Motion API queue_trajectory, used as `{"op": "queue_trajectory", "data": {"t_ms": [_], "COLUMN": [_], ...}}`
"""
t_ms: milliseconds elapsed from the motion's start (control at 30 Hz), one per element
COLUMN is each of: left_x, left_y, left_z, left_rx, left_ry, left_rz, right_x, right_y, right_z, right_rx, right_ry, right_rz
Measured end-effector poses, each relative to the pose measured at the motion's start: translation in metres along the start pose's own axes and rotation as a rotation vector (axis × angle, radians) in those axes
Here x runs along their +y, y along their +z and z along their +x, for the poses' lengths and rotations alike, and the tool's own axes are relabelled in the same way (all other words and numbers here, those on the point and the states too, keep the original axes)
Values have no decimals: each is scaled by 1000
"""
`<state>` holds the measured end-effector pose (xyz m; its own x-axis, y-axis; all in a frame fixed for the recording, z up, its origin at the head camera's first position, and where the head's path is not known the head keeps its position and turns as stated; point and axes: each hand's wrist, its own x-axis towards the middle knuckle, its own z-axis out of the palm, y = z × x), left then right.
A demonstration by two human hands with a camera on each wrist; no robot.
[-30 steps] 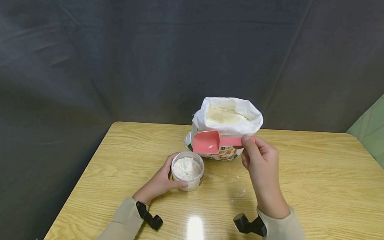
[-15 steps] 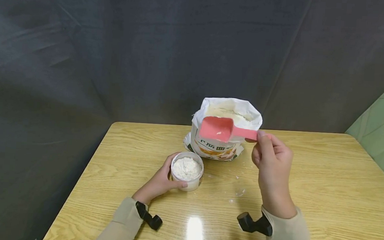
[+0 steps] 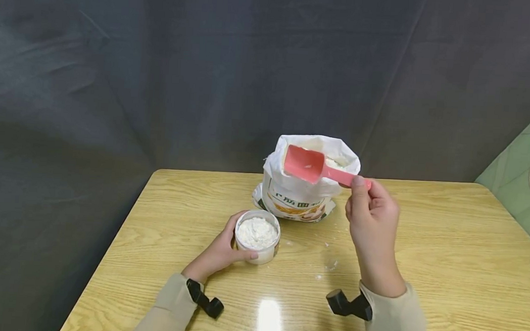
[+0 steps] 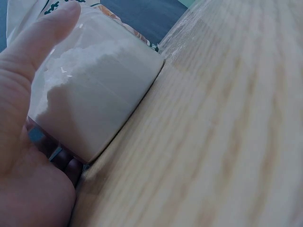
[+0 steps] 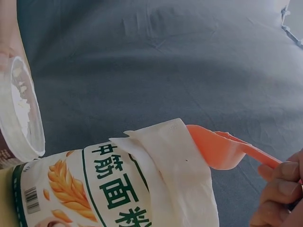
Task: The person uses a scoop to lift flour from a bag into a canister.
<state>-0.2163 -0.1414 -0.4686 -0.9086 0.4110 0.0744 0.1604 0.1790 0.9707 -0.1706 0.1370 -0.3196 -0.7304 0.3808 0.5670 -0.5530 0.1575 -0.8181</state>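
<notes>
My right hand (image 3: 373,217) pinches the handle of a pink scoop (image 3: 303,164), held over the open mouth of a white flour bag (image 3: 291,187). Only a small trace of white shows in the scoop's bowl. My left hand (image 3: 218,254) grips a clear round tub (image 3: 266,255) standing on the table, its thumb on the near side. White flour (image 3: 257,233) lies heaped inside that tub. From the left wrist, flour can be seen through the tub wall (image 4: 109,90). In the right wrist view the scoop (image 5: 222,151) hovers at the bag's folded rim (image 5: 175,165).
The bag stands upright just behind and right of the tub on a wooden table (image 3: 190,196). Small specks of flour (image 3: 331,266) dot the tabletop. A dark cloth (image 3: 252,73) hangs behind, and a green patterned surface (image 3: 526,176) is at far right.
My right hand has moved the scoop up and to the right, from near the tub to above the bag's opening. The left hand and tub have hardly moved.
</notes>
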Motion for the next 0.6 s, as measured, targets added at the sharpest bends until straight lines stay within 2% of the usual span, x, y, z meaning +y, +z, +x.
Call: {"op": "queue_trajectory", "data": {"t_ms": [267, 367, 500, 600], "left_x": [-1, -1, -1, -1], "left_y": [4, 4, 2, 0], "left_z": [1, 1, 1, 1], "left_rx": [-21, -23, -18, -12], "left_ry": [8, 9, 7, 7], "left_rz": [-19, -21, -29, -29], "right_x": [3, 4, 2, -1], "right_y": [-3, -5, -3, 2], "right_z": [4, 12, 30, 43], "right_rx": [12, 20, -32, -120], "right_ry": [-32, -74, -153, -161], "right_rz": [-130, -231, -433, -538]}}
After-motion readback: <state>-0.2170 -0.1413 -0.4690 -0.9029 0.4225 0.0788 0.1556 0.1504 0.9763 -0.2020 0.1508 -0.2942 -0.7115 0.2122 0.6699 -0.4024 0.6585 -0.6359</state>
